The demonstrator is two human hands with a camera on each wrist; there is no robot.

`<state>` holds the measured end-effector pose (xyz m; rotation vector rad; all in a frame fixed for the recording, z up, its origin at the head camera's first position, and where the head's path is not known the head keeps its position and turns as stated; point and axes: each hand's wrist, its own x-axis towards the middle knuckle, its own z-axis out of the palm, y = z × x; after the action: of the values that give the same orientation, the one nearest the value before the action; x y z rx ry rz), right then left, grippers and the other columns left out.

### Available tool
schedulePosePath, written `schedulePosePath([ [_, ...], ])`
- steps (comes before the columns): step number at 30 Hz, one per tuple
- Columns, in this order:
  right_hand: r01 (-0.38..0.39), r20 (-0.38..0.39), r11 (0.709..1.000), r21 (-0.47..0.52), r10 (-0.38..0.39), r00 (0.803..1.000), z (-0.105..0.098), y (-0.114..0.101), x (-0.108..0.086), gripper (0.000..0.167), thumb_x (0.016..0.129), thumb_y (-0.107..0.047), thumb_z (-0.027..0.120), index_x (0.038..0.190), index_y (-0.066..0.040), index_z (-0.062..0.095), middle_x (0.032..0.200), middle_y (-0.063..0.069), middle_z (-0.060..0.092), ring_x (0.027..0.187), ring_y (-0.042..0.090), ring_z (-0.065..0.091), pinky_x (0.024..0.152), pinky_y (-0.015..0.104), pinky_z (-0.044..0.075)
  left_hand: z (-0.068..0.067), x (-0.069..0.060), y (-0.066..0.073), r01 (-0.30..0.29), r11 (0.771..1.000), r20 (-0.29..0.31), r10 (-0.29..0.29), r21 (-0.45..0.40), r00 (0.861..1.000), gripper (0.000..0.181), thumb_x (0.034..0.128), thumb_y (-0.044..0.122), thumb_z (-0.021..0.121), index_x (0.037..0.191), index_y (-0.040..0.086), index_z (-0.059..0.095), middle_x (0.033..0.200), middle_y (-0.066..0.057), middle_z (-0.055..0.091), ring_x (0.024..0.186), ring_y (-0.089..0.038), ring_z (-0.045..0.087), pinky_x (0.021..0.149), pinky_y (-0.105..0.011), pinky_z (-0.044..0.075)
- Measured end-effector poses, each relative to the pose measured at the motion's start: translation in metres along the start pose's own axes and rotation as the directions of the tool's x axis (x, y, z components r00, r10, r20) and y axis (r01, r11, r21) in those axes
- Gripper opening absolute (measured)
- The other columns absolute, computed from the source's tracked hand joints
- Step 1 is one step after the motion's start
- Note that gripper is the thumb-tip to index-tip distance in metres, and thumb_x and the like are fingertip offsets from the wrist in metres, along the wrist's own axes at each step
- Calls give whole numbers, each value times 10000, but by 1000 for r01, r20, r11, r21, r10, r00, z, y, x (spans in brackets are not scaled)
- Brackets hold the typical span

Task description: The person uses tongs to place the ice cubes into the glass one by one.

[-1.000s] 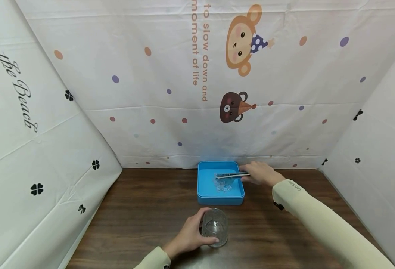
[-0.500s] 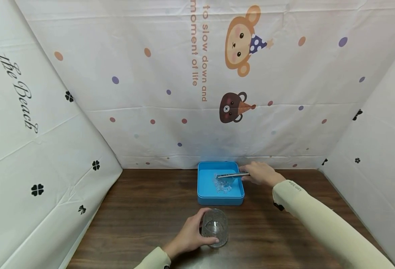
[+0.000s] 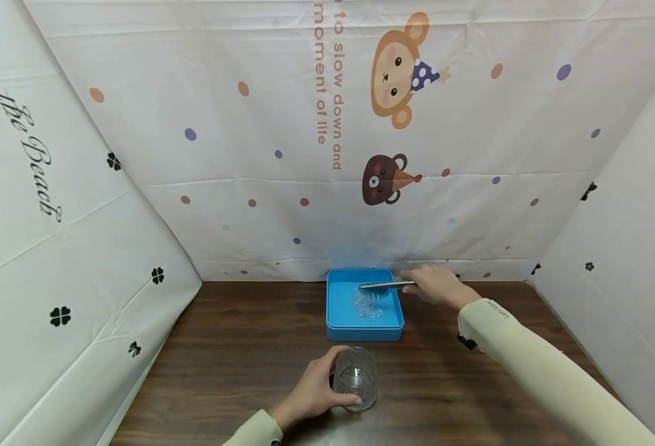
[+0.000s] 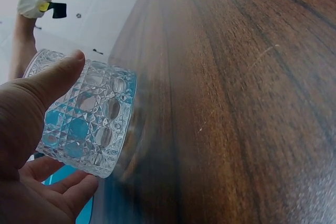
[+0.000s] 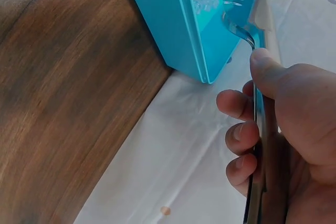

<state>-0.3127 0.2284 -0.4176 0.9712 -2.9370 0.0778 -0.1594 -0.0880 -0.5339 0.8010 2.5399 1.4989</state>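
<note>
In the head view my left hand (image 3: 317, 386) curls round the side of a cut-glass tumbler (image 3: 356, 379) standing on the table; the left wrist view shows thumb and fingers on opposite sides of the glass (image 4: 89, 114). My right hand (image 3: 434, 286) grips metal utensils (image 3: 386, 285) over the right edge of a blue tray (image 3: 363, 334). From the right wrist, these look like tongs with a fork-shaped end and a flat blade (image 5: 262, 19), lying over the tray. Small clear pieces (image 3: 365, 305) form a loose heap in the tray; nothing visible sits between the tong ends.
The dark wooden table (image 3: 249, 347) meets a printed white cloth wall (image 3: 283, 235) just behind the tray. White cloth also rises at the left (image 3: 110, 285) and right (image 3: 600, 310). The tumbler stands in front of the tray.
My right hand has shifted slightly up and to the right, and the utensil ends have lifted a little off the clear pieces. The left hand keeps its hold on the glass.
</note>
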Motion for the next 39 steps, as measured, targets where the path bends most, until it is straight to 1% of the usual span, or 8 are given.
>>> schedulePosePath([
  [6, 7, -41, 1000, 6, -7, 999, -6, -2, -6, 320, 1007, -263, 687, 1266, -74, 693, 849, 1, 691, 717, 160, 652, 674, 426, 590, 0, 0, 0, 1, 1000, 5, -1, -5, 1000, 825, 759, 360, 936, 1431, 175, 493, 1326, -40, 632, 1179, -195, 639, 974, -321, 546],
  [13, 27, -80, 999, 21, -26, 996, -16, -4, -14, 365, 1020, -280, 667, 1306, -55, 681, 747, -52, 643, 621, 82, 597, 607, 373, 562, -1, 0, 0, 2, 999, 14, -2, -40, 1000, 819, 763, 330, 937, 1434, 171, 495, 1358, -63, 613, 1217, -232, 621, 994, -343, 538],
  [16, 50, -97, 998, 30, -47, 994, -18, -6, -17, 290, 1023, -283, 662, 1226, -80, 705, 706, -82, 594, 576, 51, 534, 548, 320, 501, -1, 1, 0, 14, 999, 20, -13, -50, 1000, 817, 761, 330, 938, 1432, 176, 497, 1362, -65, 609, 1227, -238, 617, 998, -344, 535],
  [19, 90, -126, 995, 31, -85, 988, -20, -8, -20, 150, 1020, -280, 668, 1042, -133, 693, 646, -100, 499, 526, 46, 451, 492, 276, 405, -2, 1, -1, 22, 998, 26, -21, -54, 999, 818, 761, 336, 937, 1433, 186, 495, 1362, -61, 608, 1227, -234, 617, 1000, -342, 532],
  [22, 120, -160, 993, 19, -116, 980, -22, -13, -23, 135, 1011, -284, 682, 932, -179, 653, 624, -118, 446, 512, 43, 408, 484, 258, 361, -2, 2, -2, 25, 998, 30, -24, -52, 999, 816, 764, 347, 933, 1434, 199, 492, 1361, -50, 609, 1222, -222, 619, 996, -333, 532],
  [27, 142, -174, 990, 29, -134, 975, -25, -22, -31, 85, 1001, -263, 697, 966, -186, 687, 643, -151, 479, 530, 10, 420, 499, 247, 372, -3, 2, -4, 23, 998, 32, -21, -59, 999, 815, 765, 348, 933, 1434, 205, 492, 1360, -45, 609, 1214, -221, 622, 992, -329, 534],
  [31, 168, -165, 985, 40, -159, 973, -28, -31, -39, 91, 995, -268, 704, 936, -209, 668, 620, -162, 443, 515, -7, 402, 483, 233, 353, -2, 3, -5, 26, 998, 35, -25, -54, 999, 818, 763, 348, 934, 1438, 201, 495, 1359, -36, 611, 1209, -210, 624, 991, -315, 532],
  [39, 224, -189, 972, 68, -208, 960, -30, -49, -54, 210, 982, -285, 723, 841, -239, 574, 597, -174, 342, 494, -20, 339, 451, 204, 266, -3, 3, -5, 39, 999, 33, -38, -37, 999, 822, 761, 365, 932, 1441, 178, 510, 1355, -26, 619, 1204, -212, 627, 985, -308, 535],
])
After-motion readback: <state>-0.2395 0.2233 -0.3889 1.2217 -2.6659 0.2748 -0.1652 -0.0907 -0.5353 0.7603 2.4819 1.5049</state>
